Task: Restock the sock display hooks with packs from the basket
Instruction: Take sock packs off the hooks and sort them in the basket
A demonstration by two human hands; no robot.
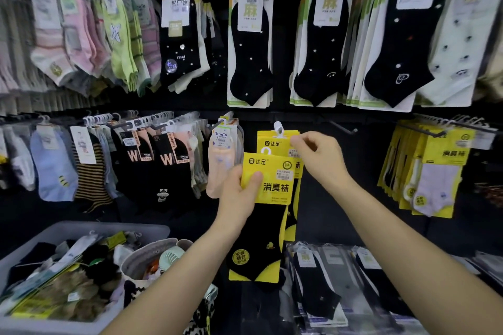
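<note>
Middle row of the sock wall, restocking in progress. Landmark: the white plastic hanger loop (279, 128) that tops a hung yellow-carded pack of black socks (275, 141).

Just below that loop and in front of it, my left hand (239, 193) grips a second yellow-carded pack of black ankle socks (268, 185), with the thumb across the card face and the fingers behind. I hold it upright so that its own hanger end points up toward the loop, ready to go on.

Immediately right of the loop, my right hand (321, 160) pinches the top corner of the hung pack between thumb and forefinger. I judge this is to steady that pack and make room in front of it.

Well below and left of the loop stands the grey plastic basket (81, 226), which holds the loose packs waiting to go up. Right of the loop projects a bare black metal peg (343, 128). The peg that carries the loop itself is lost against the dark backing.
</note>
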